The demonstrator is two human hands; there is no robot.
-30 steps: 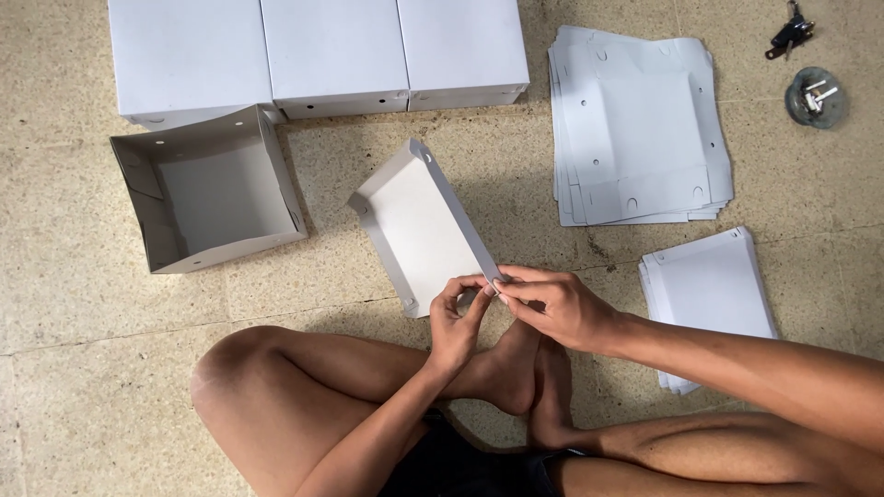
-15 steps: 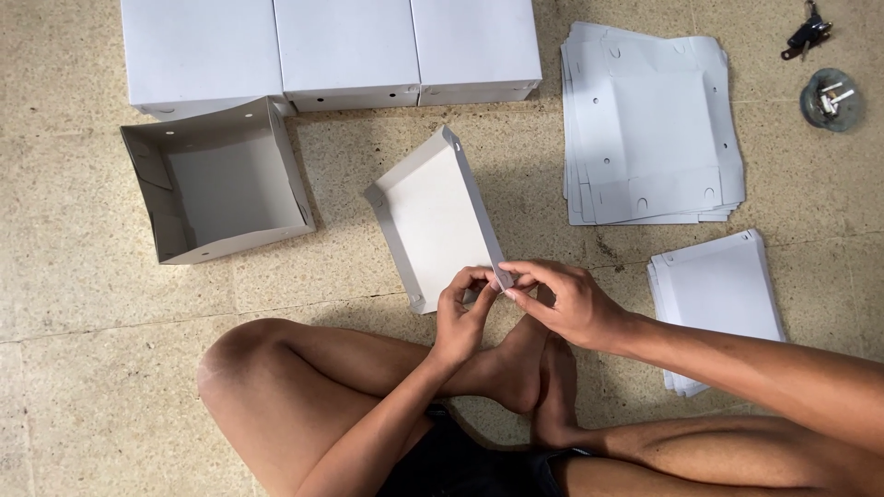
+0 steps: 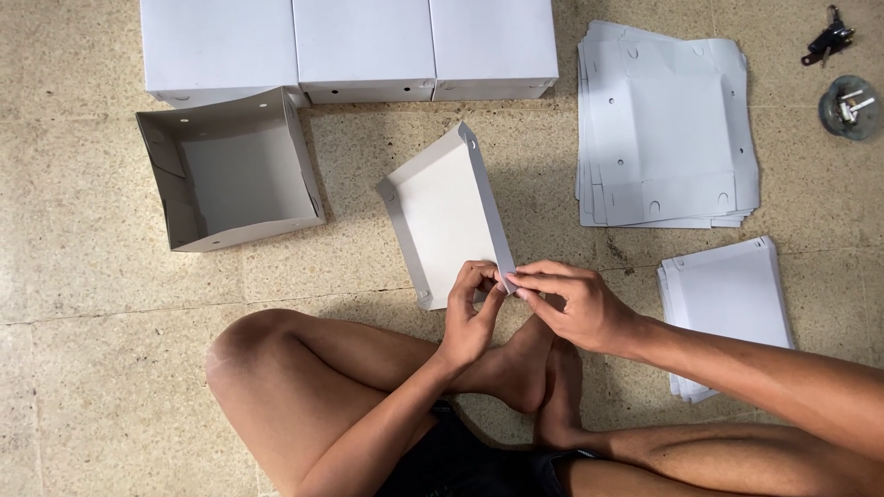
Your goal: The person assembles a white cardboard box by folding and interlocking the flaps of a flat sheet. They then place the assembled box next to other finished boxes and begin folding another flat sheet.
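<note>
A white cardboard lid (image 3: pixel 447 212) with folded-up side walls lies tilted on the floor in front of my crossed legs. My left hand (image 3: pixel 470 317) pinches its near right corner from below. My right hand (image 3: pixel 575 304) pinches the same corner from the right, fingertips meeting the left hand's. Both hands hold the lid's corner flap.
An open white box (image 3: pixel 230 170) stands at the left. Three closed white boxes (image 3: pixel 364 46) line the top. A stack of flat cut cardboard sheets (image 3: pixel 668 124) lies at upper right, a smaller stack (image 3: pixel 727 294) by my right arm. Keys (image 3: pixel 826 37) and a small round dish (image 3: pixel 850 106) sit far right.
The lid has shifted slightly rightward and its far end swung a little. Both hands stay pinched on its near corner.
</note>
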